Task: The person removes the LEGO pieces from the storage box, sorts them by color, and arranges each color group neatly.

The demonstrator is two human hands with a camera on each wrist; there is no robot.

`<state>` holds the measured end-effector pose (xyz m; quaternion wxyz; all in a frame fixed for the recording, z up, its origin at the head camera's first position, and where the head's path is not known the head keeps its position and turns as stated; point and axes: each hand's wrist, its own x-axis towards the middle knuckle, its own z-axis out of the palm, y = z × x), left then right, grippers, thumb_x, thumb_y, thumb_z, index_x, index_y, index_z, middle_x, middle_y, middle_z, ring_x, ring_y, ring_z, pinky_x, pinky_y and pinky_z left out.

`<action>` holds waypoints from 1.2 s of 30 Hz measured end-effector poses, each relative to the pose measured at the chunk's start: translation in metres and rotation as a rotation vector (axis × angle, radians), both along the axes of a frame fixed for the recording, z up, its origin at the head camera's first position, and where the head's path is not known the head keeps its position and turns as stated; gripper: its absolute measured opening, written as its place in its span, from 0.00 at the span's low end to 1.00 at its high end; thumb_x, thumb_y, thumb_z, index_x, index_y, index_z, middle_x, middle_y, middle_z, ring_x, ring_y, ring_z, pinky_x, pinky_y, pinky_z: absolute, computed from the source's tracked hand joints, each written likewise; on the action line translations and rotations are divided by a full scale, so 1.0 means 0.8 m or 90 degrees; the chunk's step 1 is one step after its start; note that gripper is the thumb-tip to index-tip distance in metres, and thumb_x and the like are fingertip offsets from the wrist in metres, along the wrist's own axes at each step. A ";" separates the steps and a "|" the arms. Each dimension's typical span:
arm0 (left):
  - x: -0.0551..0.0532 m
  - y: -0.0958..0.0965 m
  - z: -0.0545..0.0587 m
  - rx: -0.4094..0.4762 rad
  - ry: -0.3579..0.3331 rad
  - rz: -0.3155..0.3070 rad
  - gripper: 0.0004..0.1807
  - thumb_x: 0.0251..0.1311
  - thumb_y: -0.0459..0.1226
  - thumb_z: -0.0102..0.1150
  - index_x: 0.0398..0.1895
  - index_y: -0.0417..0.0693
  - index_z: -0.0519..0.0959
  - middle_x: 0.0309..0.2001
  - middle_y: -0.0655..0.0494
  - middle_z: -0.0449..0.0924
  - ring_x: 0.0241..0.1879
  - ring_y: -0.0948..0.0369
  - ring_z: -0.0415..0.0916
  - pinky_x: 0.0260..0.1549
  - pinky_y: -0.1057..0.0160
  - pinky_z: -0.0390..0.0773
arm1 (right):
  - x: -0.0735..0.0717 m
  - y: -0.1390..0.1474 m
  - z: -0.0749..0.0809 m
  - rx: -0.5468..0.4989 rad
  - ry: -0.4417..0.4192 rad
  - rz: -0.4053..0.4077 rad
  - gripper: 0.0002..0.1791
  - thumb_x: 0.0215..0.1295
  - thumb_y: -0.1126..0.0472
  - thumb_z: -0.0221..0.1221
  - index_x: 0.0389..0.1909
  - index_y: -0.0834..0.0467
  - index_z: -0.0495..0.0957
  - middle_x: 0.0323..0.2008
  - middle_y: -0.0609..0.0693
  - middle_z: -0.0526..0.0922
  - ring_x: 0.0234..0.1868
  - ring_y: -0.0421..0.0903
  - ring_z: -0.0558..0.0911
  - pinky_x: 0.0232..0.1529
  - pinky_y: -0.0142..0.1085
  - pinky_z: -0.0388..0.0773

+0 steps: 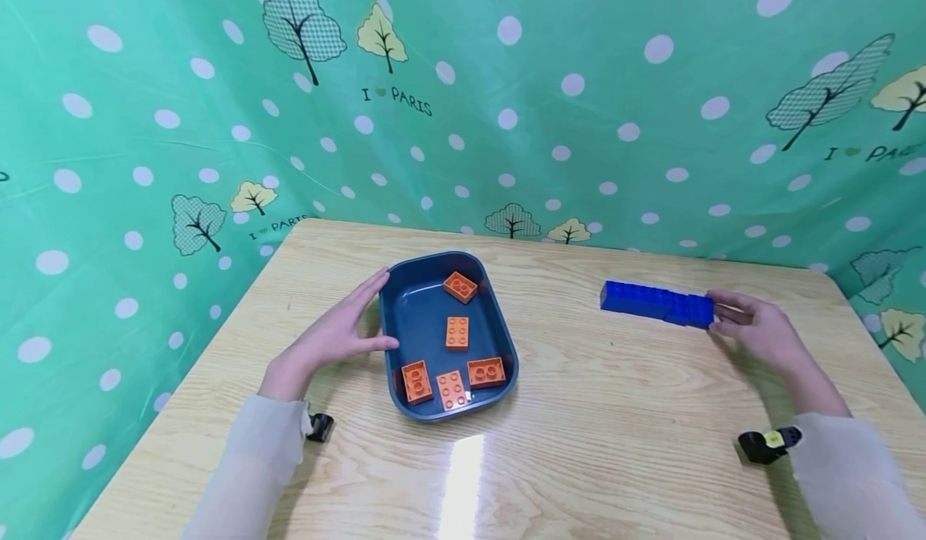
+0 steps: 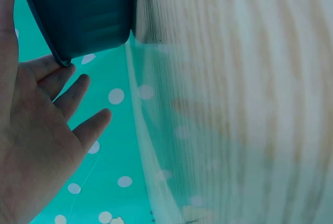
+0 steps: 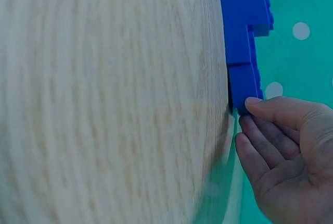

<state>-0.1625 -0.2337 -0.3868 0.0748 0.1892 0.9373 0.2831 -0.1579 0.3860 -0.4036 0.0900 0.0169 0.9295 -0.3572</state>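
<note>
Pale sleeves [image 1: 246,468] reach in over a wood-grain table [image 1: 579,443], a small black device [image 1: 321,427] at each wrist and a strip of glare [image 1: 460,484] on the surface between them. The left hand [image 1: 329,339] spreads straight fingers along the left rim of a dark blue tray [image 1: 419,315], fingertips and thumb touching the edge without wrapping it. The right hand [image 1: 767,331], well apart on the other side, appears to pinch the right end of a row of blue bricks [image 1: 640,300] lightly; the wrist view shows the thumb on the end brick, the lower fingers loose beside it.

The row lies on the table between the two hands, right of the tray and apart from it — its long axis running roughly side to side, the right end slightly nearer the person. The right hand is by far the closer; the tray sits between the left hand and the bricks.

Studded, hard-edged and apparently plastic, the row is stepped, its left part taller than the end at the fingertips. In the smooth, round-cornered tray lie five orange bricks [image 1: 457,333] — two studs up, three showing hollow undersides. Behind hangs creased green cloth [image 1: 470,146], printed with pale dots, trees and "PARIS."
</note>
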 end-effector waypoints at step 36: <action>0.000 0.001 0.000 0.015 -0.010 0.005 0.60 0.52 0.52 0.73 0.82 0.54 0.43 0.82 0.51 0.39 0.79 0.42 0.44 0.72 0.35 0.56 | 0.018 -0.084 0.061 -0.100 0.164 0.022 0.36 0.68 0.52 0.63 0.74 0.57 0.63 0.71 0.65 0.67 0.62 0.18 0.69 0.52 0.09 0.69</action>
